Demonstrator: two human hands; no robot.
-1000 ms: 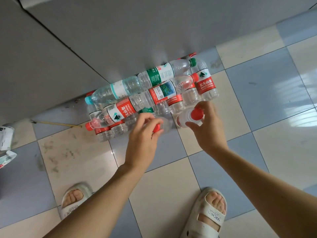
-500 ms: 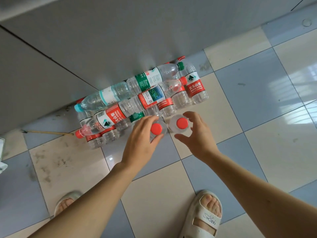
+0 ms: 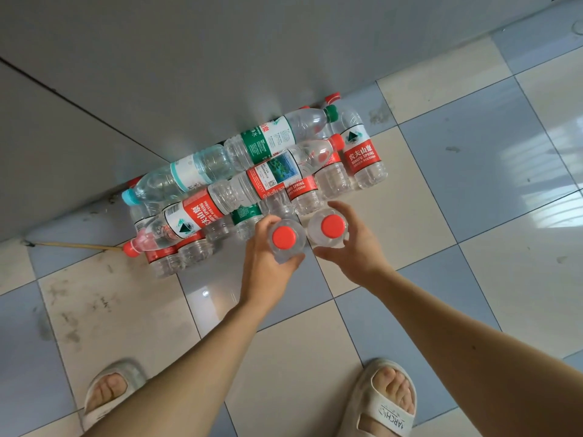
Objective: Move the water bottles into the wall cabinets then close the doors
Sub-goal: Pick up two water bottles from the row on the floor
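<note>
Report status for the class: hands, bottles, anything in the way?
Left hand grips one red-capped bottle; right hand grips another. Rest of the bottle stack on floor against wall. Cabinets out of view; nothing blocking seen.

Two upright red-capped clear bottles (image 3: 285, 239) (image 3: 329, 230) side by side before a stacked pile of water bottles (image 3: 252, 175) along the wall

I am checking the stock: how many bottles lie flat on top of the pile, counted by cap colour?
Red-capped bottles: 2
Green-capped bottle: 1
Light blue-capped bottle: 1
Total: 4
</note>
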